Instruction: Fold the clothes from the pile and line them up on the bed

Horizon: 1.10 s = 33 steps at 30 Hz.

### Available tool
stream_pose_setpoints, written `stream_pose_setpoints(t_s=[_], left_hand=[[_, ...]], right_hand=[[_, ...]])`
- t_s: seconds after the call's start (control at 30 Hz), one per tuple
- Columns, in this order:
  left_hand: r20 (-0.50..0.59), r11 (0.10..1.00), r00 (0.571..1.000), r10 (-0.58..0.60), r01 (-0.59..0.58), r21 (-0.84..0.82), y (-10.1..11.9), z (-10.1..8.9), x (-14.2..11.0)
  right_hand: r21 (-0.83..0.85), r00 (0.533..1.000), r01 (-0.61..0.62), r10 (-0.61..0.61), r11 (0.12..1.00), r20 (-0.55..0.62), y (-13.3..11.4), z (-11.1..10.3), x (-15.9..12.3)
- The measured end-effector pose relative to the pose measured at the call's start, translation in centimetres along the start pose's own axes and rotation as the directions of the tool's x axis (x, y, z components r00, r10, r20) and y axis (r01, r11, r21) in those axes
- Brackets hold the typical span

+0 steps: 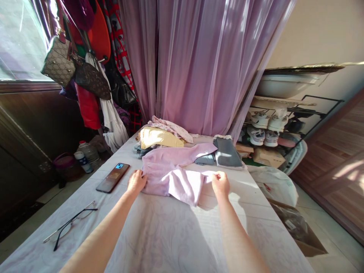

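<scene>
Lilac knit sweater point(162, 182) lies part-folded on counter point(159, 239) | left hand point(136, 181): fingers grasping its edge | right hand point(220, 184): fingers apparently pinching its hem | phone point(113, 177) near left hand

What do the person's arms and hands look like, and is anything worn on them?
The left forearm and right forearm are bare, with no sleeves in view. The left hand and right hand are also bare, with no gloves, watch, bracelet or other markings visible.
</scene>
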<state>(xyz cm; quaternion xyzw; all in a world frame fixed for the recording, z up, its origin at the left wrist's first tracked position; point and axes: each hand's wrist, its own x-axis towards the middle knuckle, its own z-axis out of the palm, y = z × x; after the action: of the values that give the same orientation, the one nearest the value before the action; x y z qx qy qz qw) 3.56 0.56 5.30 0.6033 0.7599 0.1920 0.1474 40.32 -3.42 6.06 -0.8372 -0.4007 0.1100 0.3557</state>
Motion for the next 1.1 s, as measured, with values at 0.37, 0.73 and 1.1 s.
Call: stream_pose_setpoints(t_s=[0.37,0.73,1.1], left_hand=[[0.115,0.985,0.993,0.020,-0.040,0.170,-1.1,-1.4,0.9],[0.157,0.958,0.987,0.037,-0.079,0.275,1.0,-1.3,0.2],[0.116,0.865,0.989,-0.091,0.136,-0.484,-0.3,-3.1,-0.7]], right_hand=[[0.088,0.947,-0.305,0.312,0.948,-0.078,8.3,-7.4,-0.1],[-0.112,0.990,-0.135,0.140,0.984,0.032,9.7,-4.6,0.5],[0.120,0.962,-0.163,0.184,0.979,-0.202,12.0,-11.5,2.2]])
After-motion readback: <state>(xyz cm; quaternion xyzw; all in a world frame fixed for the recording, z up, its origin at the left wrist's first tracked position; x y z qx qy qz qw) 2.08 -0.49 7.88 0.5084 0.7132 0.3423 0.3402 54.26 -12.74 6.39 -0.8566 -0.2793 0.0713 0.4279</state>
